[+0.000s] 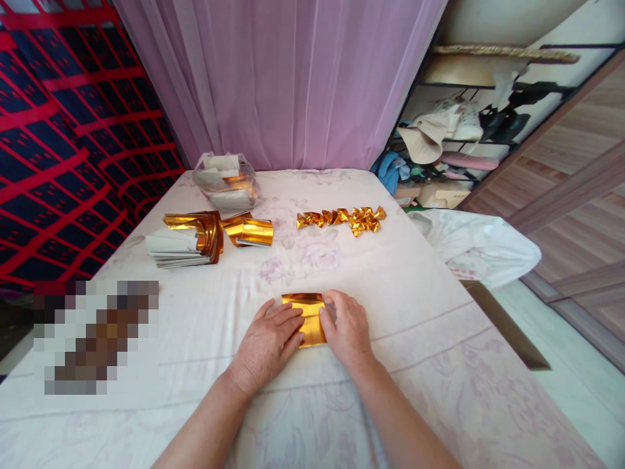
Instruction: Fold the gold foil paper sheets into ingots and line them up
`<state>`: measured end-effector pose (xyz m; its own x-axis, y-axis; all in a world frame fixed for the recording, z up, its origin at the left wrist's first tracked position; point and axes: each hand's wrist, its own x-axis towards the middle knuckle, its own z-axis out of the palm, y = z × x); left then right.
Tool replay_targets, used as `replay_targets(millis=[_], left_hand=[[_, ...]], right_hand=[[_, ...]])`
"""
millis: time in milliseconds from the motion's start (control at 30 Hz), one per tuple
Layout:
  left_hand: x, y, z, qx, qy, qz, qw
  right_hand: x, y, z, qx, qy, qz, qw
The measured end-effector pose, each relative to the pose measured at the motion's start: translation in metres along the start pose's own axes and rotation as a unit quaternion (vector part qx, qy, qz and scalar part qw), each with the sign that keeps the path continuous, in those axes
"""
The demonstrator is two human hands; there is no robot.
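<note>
A: Setting? Read as a home, most likely a bedroom.

B: Evidence?

A: Work surface was a bed (pixel 439 365) under a pale floral sheet, not a bench. A pink curtain (pixel 278 78) hung behind it; a red-and-navy patterned cloth (pixel 63 143) covered the left side.

B: Anything else domestic?

A: An open shelf rack (pixel 469 130) held hats, shoes and folded clothes. Wood-grain wardrobe panels (pixel 576 182) stood at the right.
</note>
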<state>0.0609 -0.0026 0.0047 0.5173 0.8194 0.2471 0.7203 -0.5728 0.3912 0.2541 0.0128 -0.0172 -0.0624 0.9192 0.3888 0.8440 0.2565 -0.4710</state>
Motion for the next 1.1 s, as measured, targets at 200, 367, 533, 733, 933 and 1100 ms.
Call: replay_targets(millis=[200,367,533,733,933,1100], left_hand=[[-0.002,-0.004,0.001,-0.011,-0.016,-0.008,1.0],[-0.001,-0.006,0.0,-0.023,-0.023,-0.019,0.999],[0.0,-0.006,-0.003,-0.039,-0.024,-0.045,0.998],[0.001,-0.006,-0.006,-0.053,-0.047,-0.07,0.995],[0.001,-0.006,-0.005,-0.052,-0.044,-0.072,0.995],[0.001,-0.005,-0.005,-0.05,-0.042,-0.073,0.995]], right_hand=[[0.0,0.005,-0.005,0.001,-0.038,-0.062,0.997],[0.001,-0.004,-0.007,-0.068,-0.075,-0.056,0.993],[0.005,-0.011,-0.011,-0.111,-0.104,-0.038,0.988],[0.007,-0.01,-0.013,-0.095,-0.114,-0.023,0.989],[0.008,-0.003,-0.014,-0.07,-0.113,-0.026,0.991],[0.008,0.004,-0.011,-0.058,-0.095,-0.041,0.993]])
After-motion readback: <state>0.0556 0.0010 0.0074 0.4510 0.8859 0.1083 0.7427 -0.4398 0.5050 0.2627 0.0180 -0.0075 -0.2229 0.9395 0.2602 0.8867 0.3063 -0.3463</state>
